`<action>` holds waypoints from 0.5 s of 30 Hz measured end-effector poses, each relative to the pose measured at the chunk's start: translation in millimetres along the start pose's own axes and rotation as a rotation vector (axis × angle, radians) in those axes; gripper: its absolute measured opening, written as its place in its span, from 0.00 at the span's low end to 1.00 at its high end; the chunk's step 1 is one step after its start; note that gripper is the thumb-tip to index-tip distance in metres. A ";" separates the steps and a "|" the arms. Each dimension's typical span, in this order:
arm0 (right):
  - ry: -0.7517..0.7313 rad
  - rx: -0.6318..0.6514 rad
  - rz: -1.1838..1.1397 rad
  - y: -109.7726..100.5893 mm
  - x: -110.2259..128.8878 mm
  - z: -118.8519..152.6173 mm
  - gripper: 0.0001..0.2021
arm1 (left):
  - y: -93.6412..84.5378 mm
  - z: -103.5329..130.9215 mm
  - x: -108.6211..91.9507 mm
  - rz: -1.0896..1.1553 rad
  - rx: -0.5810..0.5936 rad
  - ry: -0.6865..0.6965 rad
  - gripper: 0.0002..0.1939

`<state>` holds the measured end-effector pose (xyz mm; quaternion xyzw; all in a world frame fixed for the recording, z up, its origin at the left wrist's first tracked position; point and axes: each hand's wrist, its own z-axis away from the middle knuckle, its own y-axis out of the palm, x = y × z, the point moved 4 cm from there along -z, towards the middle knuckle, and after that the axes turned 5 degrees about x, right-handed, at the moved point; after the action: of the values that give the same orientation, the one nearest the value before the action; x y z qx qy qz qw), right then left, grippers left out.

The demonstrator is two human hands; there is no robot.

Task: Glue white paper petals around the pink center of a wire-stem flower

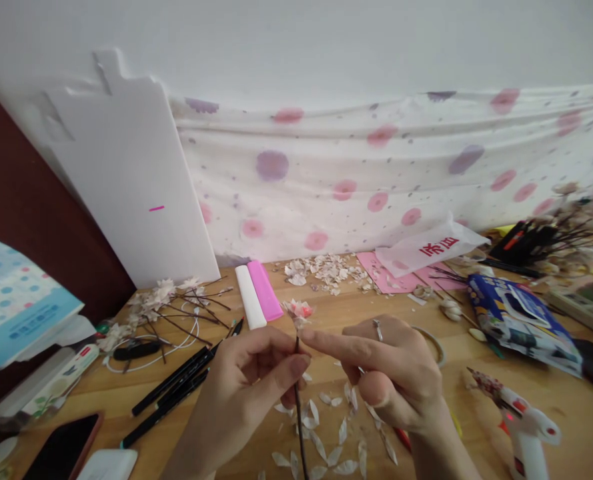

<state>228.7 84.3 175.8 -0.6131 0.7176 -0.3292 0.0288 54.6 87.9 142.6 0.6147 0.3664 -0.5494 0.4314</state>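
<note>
The left hand (253, 377) pinches a thin dark stem (301, 427) between thumb and fingertips, holding it nearly upright over the wooden table (216, 427). At the top end of the stem is a small flower (299, 311) with pale petals and pinkish-red parts. The right hand (401, 367), wearing a ring (377, 329), points its index finger to the left, the tip close to the base of the flower; its thumb stands apart from that finger, and whether the partly hidden fingers grip anything cannot be told. Taking the flower as the centre of the clock, a patterned cloth (306, 180) hangs against the wall at 12 o'clock, and a heap of pale flakes (331, 272) lies at 1 o'clock. At 2 o'clock, a printed white bag (426, 250) partly covers pink paper (386, 275). A blue packet (521, 323) rests at 3 o'clock, and a white glue gun (529, 427) with a lit red spot is at 4 o'clock. Loose petals (333, 457) are scattered between 5 and 6 o'clock. Black pens (176, 390) and, farther out, a phone (63, 448) lie at 8 o'clock, with pale flowers on twigs (159, 297) at 9 o'clock. At 10 o'clock, a white strip (250, 297) and a pink strip (265, 290) lie side by side, while a white board (139, 180) leans beyond them.
</note>
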 end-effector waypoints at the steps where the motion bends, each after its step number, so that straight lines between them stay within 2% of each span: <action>1: 0.005 -0.002 0.005 -0.3 0.4 0.6 0.25 | 0.4 -0.2 -0.1 -0.002 0.004 -0.003 0.15; 9: 0.015 0.016 0.082 2.4 -2.9 0.3 0.25 | 0.2 3.4 -0.8 -0.065 0.000 0.016 0.15; 15: -0.006 0.028 0.032 1.2 -4.4 -1.0 0.25 | -0.7 7.4 -1.7 -0.100 -0.019 0.031 0.14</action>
<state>228.4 88.8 174.4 -0.6020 0.7225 -0.3369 0.0449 51.0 81.3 144.1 0.5999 0.4083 -0.5573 0.4035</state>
